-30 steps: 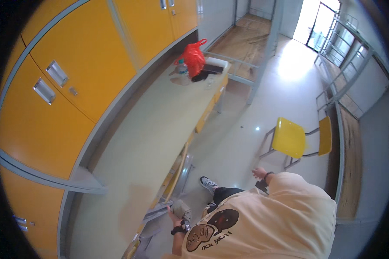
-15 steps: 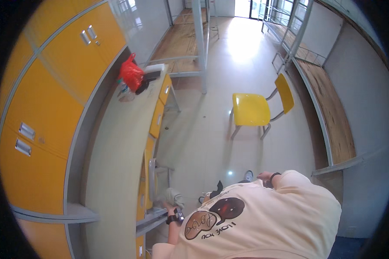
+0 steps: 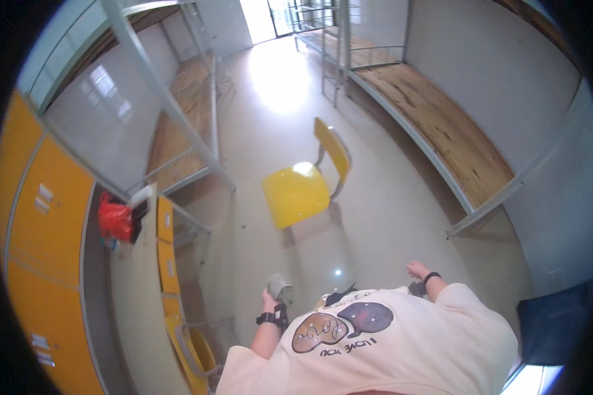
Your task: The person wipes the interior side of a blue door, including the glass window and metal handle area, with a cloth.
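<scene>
A crumpled grey-green cloth (image 3: 281, 289) is in my left hand (image 3: 268, 296), which is closed round one side of it. I hold it low, in front of my body and to the right of the desk. My right hand (image 3: 416, 269) is out on the right, away from the furniture, with its fingers curled in and nothing visible in them. Each wrist wears a black band. Ahead of both hands, out of reach, stands a yellow chair (image 3: 296, 194) on the pale floor.
A long desk (image 3: 138, 309) with yellow drawers runs along the left, a second chair (image 3: 201, 352) beside it. On it sits a red plastic bag (image 3: 115, 218). Yellow lockers (image 3: 53, 217) stand behind. Metal bunk beds with wooden boards (image 3: 435, 125) line both sides. A dark blue object (image 3: 553, 322) is at right.
My view has swung to the right. My left hand has come away from the desk side with the cloth, now clearly in view. My right hand has moved further out from my body.
</scene>
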Demonstrator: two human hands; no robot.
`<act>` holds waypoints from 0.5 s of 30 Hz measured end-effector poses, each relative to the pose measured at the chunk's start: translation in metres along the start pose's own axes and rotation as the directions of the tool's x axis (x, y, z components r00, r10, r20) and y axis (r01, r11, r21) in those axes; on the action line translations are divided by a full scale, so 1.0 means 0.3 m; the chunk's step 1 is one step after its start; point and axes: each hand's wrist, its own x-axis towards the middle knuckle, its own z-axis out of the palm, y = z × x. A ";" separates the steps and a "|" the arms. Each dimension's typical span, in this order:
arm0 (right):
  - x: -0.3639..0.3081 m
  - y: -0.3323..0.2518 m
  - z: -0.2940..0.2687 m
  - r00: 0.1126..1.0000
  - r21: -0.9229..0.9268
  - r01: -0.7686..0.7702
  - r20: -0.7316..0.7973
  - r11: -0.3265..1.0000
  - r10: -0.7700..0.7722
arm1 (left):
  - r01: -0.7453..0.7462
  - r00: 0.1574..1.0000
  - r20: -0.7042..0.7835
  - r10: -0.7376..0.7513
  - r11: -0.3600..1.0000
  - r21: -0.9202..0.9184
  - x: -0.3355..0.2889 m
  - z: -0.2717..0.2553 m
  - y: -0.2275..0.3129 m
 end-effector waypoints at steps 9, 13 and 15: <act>0.055 -0.016 -0.327 0.998 0.615 0.007 -0.050 0.788 0.030 | 0.583 0.460 0.752 -0.472 0.800 0.145 0.092 0.799 -0.102; 0.064 -0.224 -0.405 0.996 0.754 0.090 -0.056 0.651 -0.072 | 0.726 0.286 0.803 -0.523 0.665 0.174 0.164 1.026 -0.140; 0.105 -0.327 -0.442 0.992 0.769 0.116 -0.062 0.629 -0.107 | 0.745 0.280 0.776 -0.565 0.637 0.196 0.227 1.119 -0.141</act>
